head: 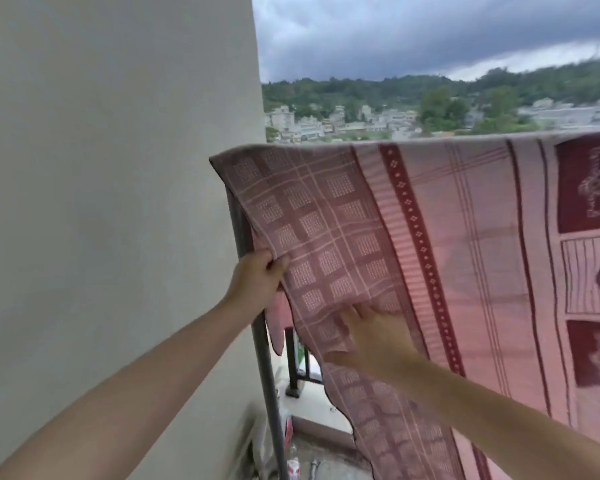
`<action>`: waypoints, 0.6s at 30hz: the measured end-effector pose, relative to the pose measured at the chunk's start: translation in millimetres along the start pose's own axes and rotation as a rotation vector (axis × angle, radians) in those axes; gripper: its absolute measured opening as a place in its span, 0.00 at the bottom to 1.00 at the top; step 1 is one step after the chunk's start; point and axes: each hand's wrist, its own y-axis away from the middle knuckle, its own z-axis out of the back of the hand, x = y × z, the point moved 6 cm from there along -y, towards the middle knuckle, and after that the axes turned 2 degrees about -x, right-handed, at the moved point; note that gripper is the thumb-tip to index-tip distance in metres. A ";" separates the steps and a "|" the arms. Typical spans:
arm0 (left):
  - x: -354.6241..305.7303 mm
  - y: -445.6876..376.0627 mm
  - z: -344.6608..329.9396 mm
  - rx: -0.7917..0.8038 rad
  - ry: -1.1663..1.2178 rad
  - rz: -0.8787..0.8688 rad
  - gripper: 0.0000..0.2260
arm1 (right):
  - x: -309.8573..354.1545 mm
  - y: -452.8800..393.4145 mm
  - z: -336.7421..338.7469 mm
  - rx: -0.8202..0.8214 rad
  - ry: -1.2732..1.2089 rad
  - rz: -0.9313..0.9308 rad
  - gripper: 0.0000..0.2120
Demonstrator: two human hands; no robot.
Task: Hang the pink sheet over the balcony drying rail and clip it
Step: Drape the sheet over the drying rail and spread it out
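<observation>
Here, pink sheet (447,244) draped over rail, hanging down, spreading right of both hands. Left hand (257,277) pinches sheet's left edge beside dark post (267,368). Right hand (373,336), fingers straight, presses flat on fabric, lower right of left hand.

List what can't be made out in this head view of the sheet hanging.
- Drying rail: hidden under the pink sheet draped over it; only a dark post shows.
- Clips: none visible; clipped or not cannot be told.
- Sheet's right part: cut off by the frame edge.
- Right hand: blurred, fingers flat on cloth.
- Left hand: pinches the sheet edge.
- Clutter at the post's foot: too blurred to identify.
</observation>
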 end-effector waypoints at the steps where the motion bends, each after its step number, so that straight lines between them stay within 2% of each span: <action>1: -4.5 -1.0 7.6 0.007 0.027 -0.047 0.13 | 9.3 1.9 -6.6 0.013 -0.003 -0.068 0.35; 3: -16.0 -1.5 25.2 -0.006 0.103 -0.121 0.13 | 28.2 7.0 -8.8 -0.016 0.014 -0.171 0.33; 5: -26.7 -1.4 41.2 -0.032 0.168 -0.171 0.17 | 36.1 15.4 -5.6 -0.114 0.041 -0.232 0.22; 7: -34.3 -2.8 55.5 -0.049 0.219 -0.212 0.20 | 34.3 28.2 3.1 -0.143 -0.003 -0.292 0.10; 9: -40.3 -5.0 66.4 -0.060 0.295 -0.219 0.12 | 24.5 38.5 27.0 -0.261 -0.063 -0.327 0.05; 11: -48.9 -5.3 71.1 -0.033 0.424 -0.203 0.07 | 19.1 42.4 67.8 -0.444 -0.121 -0.257 0.04; 13: -67.1 1.7 64.2 0.131 0.549 -0.208 0.04 | 19.4 35.6 117.1 -0.610 -0.115 -0.179 0.04; 15: -85.9 7.3 51.7 0.304 0.569 -0.187 0.04 | 15.8 18.9 160.6 -0.720 -0.125 -0.112 0.08; 18: -112.3 -3.0 42.0 0.383 0.640 -0.075 0.05 | 13.8 -6.4 211.7 -0.778 -0.073 -0.107 0.11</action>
